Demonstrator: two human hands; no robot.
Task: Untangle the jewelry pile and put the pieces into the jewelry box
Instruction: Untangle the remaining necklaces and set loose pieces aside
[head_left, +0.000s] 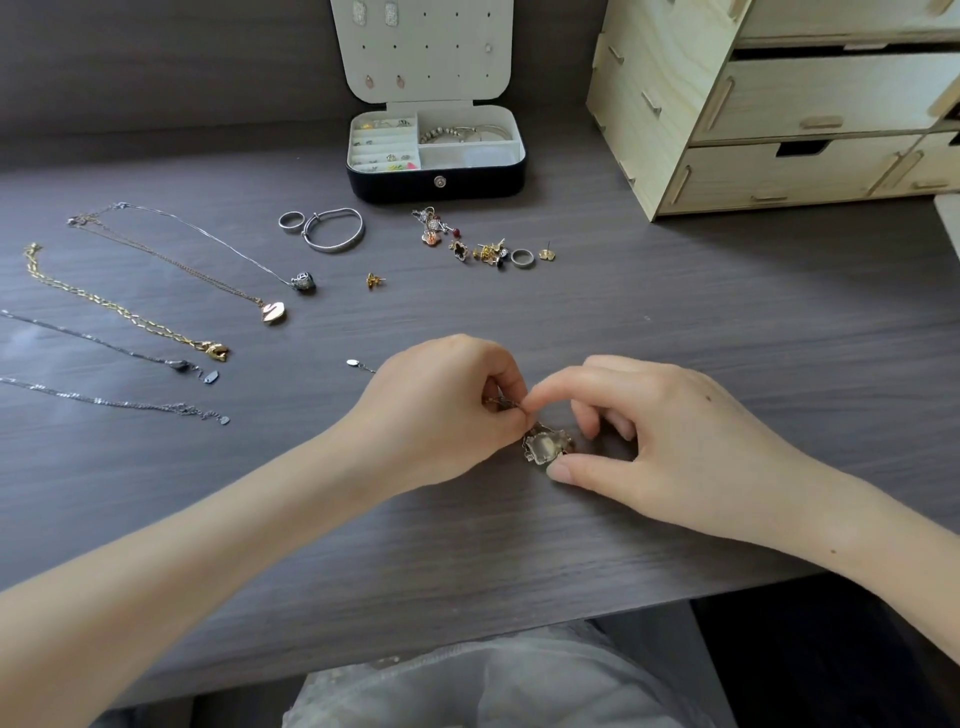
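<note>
Left hand (447, 410): fingers curled, thumb and forefinger pinching the chain (503, 402) of a necklace just above the table (675, 291).

Right hand (675, 441): forefinger tip meets the left thumb at the pinch point. The thumb lies flat on the table, touching the lower edge of the pendant (548, 447). The other fingers are curled beside it. The pendant sits between this forefinger and thumb.

Location of the piece: the pendant, a clear stone in a metal setting, lies between the two hands, nearer the right. Its chain end points up and left, toward the left fingertips. The chain passes behind the left hand. A small oval end tag (354, 364) shows on the table at that hand's far left side. The long axis therefore runs roughly left to right, with the tag end slightly farther from the person.

Laid out at left, apart and roughly parallel:
- two silver chains (104, 402), nearest;
- a gold link chain (104, 306);
- a fine chain with a lips pendant (274, 313);
- a silver chain with a dark charm (304, 282).

Farther back:
- a silver bangle (335, 231) with a ring (290, 220) beside it;
- a gold stud (375, 280);
- a cluster of earrings (467, 241).

The jewelry box (436, 179) stands open beyond these, lid upright, compartments partly filled. A wooden drawer unit (779, 104) stands at its right.
</note>
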